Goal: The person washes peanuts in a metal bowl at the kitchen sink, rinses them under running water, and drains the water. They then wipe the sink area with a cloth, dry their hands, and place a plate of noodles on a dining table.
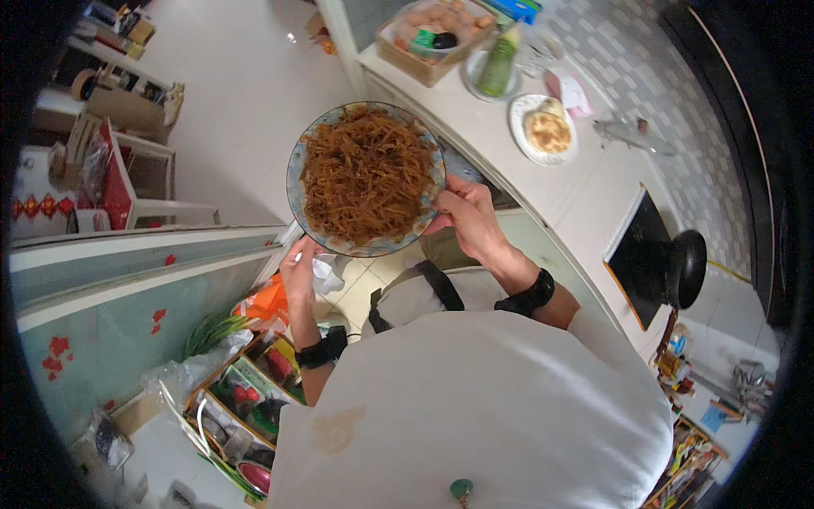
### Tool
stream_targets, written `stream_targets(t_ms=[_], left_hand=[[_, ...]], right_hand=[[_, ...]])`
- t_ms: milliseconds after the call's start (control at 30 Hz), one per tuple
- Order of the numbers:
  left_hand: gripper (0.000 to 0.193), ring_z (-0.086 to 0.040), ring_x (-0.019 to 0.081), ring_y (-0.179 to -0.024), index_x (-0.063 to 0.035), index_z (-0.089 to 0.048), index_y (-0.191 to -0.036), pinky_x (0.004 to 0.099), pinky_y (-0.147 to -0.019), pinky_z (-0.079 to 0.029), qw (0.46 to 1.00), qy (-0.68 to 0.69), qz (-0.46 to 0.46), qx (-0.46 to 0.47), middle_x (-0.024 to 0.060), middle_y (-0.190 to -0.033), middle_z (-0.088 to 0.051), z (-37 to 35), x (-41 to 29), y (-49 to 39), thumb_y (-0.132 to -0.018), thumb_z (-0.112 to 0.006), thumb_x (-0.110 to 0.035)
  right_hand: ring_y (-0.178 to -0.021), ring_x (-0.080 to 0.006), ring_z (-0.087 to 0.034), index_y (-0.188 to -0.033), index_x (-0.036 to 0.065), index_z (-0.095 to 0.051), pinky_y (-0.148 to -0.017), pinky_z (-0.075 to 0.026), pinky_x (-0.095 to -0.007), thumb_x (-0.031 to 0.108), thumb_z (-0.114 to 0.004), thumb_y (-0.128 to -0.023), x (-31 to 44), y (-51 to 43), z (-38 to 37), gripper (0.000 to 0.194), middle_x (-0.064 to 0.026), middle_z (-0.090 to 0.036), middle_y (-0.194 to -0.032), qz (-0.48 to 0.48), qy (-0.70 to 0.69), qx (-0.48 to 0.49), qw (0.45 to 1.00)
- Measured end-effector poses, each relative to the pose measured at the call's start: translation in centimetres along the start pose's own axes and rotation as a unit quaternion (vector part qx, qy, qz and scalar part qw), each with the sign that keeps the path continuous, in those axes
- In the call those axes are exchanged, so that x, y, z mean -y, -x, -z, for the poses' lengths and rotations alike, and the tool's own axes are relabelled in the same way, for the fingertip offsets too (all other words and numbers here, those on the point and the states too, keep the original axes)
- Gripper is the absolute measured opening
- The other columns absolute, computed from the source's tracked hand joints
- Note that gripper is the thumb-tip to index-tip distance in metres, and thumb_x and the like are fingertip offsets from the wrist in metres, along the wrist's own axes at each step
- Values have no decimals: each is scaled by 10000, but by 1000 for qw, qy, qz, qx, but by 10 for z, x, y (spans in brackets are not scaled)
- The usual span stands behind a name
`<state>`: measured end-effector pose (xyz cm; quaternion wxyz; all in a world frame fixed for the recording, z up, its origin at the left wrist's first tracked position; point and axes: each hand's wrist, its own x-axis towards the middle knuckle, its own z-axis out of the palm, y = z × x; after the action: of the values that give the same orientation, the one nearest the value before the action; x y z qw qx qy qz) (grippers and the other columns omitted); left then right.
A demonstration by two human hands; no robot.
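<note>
A round plate with a blue floral rim (295, 184) is held up in front of me, heaped with brown shredded or noodle-like food (367, 178). My right hand (469, 213) grips its right edge, thumb on top of the rim and fingers beneath. At the plate's lower left edge, my left hand (300, 262) pinches the rim; some of its fingers are hidden below the plate. Something white, perhaps a plastic bag (327, 275), shows beside the left hand, and whether they touch is unclear. Both wrists wear black bands.
A sliding door frame (146, 257) runs along my left. On the right counter (540, 197) stand a plate of flatbread (547, 132), a green bottle-like item (499, 67) and a basket of eggs (420, 63). A black wok (689, 270) sits over the cooktop (639, 257). Vegetable crates (245, 394) stand lower left.
</note>
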<state>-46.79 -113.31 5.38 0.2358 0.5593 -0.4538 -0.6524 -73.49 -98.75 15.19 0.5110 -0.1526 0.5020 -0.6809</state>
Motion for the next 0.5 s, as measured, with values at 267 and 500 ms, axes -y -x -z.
stream_targets(t_ms=[267,500], left_hand=[[181,-529,50,-680,-6,-650,-971,187,-619,-409,994,4,-62,-91,-22,-804,-623,41,-15,-67,-865,-582,-136],[175,-560,62,-717,10,-668,-932,196,-645,-443,956,64,-98,-270,11,-816,-642,72,-96,-150,-841,-639,-136]], right_hand=[[-776,-161,-626,-1111,-17,-559,-572,-570,-309,136,-511,-880,-12,-138,-74,281,-80,-628,-957,-43,17,100,994],[-740,-167,-638,-1093,-16,-563,-572,-565,-299,171,-522,-844,11,-298,-146,314,-88,-628,-925,-124,100,168,973]])
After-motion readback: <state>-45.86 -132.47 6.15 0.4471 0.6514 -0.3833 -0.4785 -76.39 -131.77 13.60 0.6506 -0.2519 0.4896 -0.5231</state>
